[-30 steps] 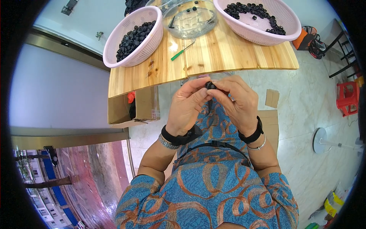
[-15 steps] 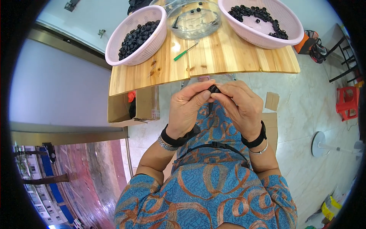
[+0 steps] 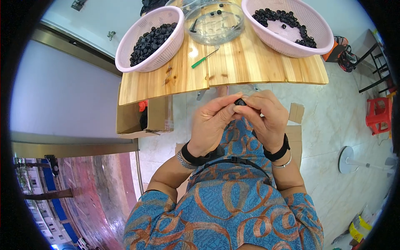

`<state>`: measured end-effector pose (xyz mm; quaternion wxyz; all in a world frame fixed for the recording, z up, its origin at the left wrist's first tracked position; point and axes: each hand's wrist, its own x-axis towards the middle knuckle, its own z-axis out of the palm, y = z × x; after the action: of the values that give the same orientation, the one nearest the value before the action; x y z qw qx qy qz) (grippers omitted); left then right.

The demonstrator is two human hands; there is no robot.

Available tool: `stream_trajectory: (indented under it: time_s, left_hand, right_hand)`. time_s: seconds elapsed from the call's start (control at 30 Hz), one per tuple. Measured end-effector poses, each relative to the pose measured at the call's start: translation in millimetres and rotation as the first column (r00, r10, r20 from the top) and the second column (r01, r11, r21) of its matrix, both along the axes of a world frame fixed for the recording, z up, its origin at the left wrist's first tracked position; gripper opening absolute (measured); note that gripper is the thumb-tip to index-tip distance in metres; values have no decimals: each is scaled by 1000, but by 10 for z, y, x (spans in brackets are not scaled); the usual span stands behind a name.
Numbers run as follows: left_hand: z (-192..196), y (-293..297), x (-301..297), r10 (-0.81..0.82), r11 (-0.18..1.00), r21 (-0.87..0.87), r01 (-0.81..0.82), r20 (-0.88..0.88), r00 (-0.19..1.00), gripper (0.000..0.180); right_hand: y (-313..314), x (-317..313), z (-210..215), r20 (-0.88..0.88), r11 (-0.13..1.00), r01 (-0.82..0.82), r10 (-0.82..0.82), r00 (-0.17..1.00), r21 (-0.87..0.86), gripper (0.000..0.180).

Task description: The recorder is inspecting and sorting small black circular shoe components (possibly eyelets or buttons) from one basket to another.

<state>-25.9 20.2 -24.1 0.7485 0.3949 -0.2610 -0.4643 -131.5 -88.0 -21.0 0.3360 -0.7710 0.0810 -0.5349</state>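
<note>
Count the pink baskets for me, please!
2: the left basket and the right basket, sitting toward opposite sides of the wooden table. I can't see any others hiding.

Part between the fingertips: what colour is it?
The small part is black; it shows best in the head view.

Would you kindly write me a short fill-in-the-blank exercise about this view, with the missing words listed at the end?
1. The fingers of the left hand and right hand hold a small rounded part coloured ____.
2. The slim screwdriver lying on the light-coloured wooden table has a ____ handle.
3. The round transparent plastic tray stands ____ the two oval pink plastic baskets.

Missing words: black; green; between.
</note>
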Motion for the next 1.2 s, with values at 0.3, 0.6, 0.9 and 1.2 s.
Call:
stream_trajectory:
  time_s: [0.3, 0.6, 0.9, 1.2]
  left_hand:
    - [-2, 18, 23, -98, 995, -31, 98, -3, 995, 25]
    - [-71, 68, -5, -201, 977, 35, 213, -203, 958, 27]
    - [-67, 28, 23, -188, 977, 66, 203, -187, 964, 27]
    - [98, 68, 189, -193, 972, 130, 197, -38, 980, 26]
  right_hand:
    - [-152, -71, 57, -125, 806, -266, 384, 915, 529, 27]
    - [-368, -117, 129, -389, 907, -391, 421, 820, 158, 33]
    - [-454, -30, 25, -341, 824, -463, 560, 755, 326, 34]
    - [-374, 57, 159, -401, 925, -342, 254, 880, -164, 35]
